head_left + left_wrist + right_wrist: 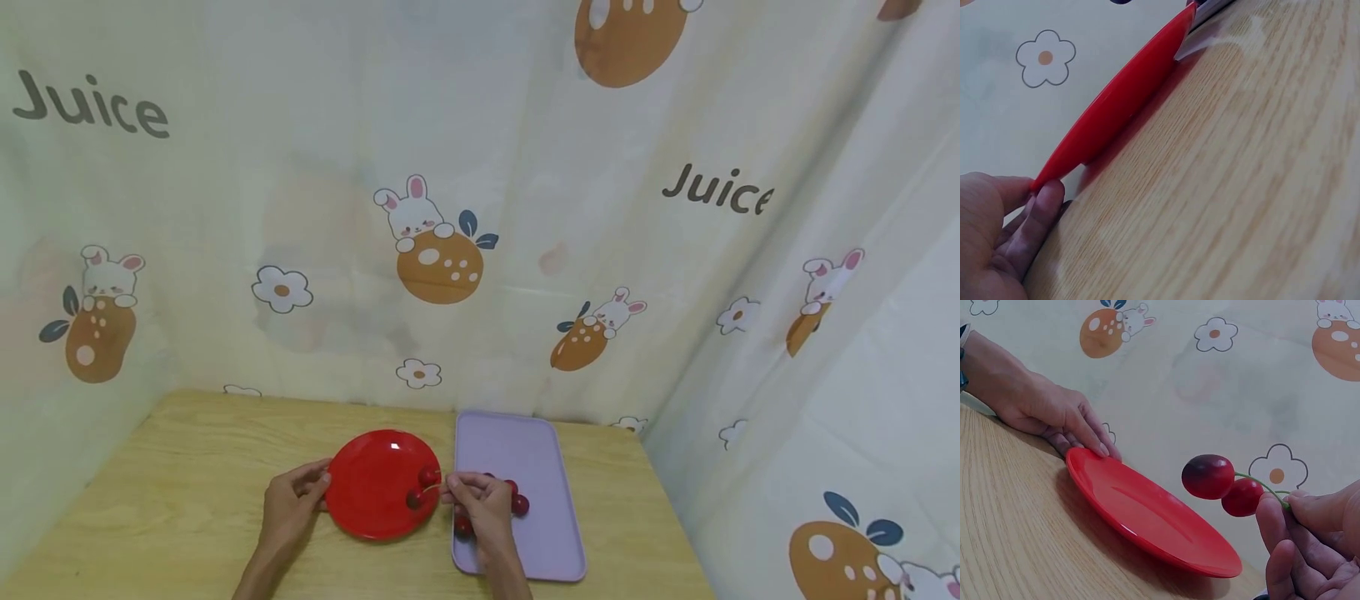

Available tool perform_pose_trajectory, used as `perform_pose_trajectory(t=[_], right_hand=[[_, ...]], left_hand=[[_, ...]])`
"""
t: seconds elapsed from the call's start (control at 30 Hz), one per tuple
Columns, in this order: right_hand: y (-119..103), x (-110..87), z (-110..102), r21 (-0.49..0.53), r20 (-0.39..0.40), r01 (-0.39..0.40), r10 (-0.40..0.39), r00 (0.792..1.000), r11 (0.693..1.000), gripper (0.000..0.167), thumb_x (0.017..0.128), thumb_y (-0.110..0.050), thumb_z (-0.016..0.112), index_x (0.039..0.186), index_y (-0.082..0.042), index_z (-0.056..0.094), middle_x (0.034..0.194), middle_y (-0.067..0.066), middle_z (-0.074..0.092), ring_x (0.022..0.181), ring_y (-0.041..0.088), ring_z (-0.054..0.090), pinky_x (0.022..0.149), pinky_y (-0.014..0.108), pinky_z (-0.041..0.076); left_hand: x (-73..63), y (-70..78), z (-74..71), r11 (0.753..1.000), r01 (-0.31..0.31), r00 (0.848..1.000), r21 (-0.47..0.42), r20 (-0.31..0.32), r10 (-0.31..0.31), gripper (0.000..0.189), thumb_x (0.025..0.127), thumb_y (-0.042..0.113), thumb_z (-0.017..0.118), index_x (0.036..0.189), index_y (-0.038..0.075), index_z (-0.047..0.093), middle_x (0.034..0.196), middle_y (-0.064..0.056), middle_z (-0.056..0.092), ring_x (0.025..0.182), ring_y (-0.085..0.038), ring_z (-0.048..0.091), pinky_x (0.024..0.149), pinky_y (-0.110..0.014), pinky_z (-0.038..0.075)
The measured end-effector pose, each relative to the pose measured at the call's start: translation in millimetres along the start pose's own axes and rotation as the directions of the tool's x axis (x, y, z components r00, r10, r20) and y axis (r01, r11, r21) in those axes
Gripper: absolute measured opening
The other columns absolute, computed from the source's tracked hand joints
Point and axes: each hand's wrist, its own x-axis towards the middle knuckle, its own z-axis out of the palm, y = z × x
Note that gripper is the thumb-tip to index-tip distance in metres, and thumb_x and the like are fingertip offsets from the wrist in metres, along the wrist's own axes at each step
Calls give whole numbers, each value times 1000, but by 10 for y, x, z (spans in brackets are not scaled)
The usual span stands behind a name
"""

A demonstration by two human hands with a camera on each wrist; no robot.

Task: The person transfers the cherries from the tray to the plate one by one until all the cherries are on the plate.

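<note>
"Head view: where is the pair of cherries (414, 500) seen, and by which hand is it held?"

"It is held by the right hand (483, 500), the nearer of the two; the stems (1265, 486) are pinched between thumb and fingertips; the fruit is held out to the left of that hand, over the right part of the red plate (367, 483)."

"Is the plate touched by the fruit?"

"No contact is shown in the right wrist view; the stems are directed roughly crosswise, from the fingertips out to the fruit."

"And how is the left hand (291, 504) placed?"

"The plate's left rim is gripped by it, between thumb and fingers; the fruit is kept well apart from it, at the opposite side of the plate."

"What is found around them?"

"A pale wooden table (187, 500) is seen below; just right of the plate, a lilac tray (510, 442) is laid lengthwise toward a printed curtain (337, 167); on the tray, more cherries (520, 505) are partly hidden by the right hand."
</note>
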Motion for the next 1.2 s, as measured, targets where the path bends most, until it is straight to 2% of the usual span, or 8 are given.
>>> perform_pose_trajectory(t=[0.4,0.73,1.0,1.2], right_hand=[[18,-19,92,14,25,-35,35,999,999,30,102,-8,77,120,16,73,84,3,84,70,6,77,59,11,55],[28,-1,138,25,34,-18,17,999,1000,27,101,-6,78,116,16,74,81,2,83,67,5,76,59,11,55],[49,10,179,31,34,-26,25,999,999,28,100,-7,79,116,16,74,83,2,83,68,5,76,61,13,56],[8,22,219,-8,51,-18,19,999,1000,29,102,-11,78,117,13,76,86,5,84,69,6,76,63,14,57]], left_hand=[[-16,-11,-11,1000,13,1000,-12,-8,-13,34,107,2,68,140,0,71,127,-23,74,83,-7,73,70,-28,71],[-12,-12,19,999,-26,999,-24,-19,25,32,106,1,68,137,-1,73,119,-21,76,80,-6,72,68,-28,71],[-19,-8,18,999,-32,999,-28,-8,32,32,106,1,68,138,-1,73,120,-22,75,82,-6,73,70,-28,71],[-15,-22,9,999,-38,999,-16,0,38,32,107,2,68,138,0,72,121,-22,75,83,-6,73,70,-27,71]])
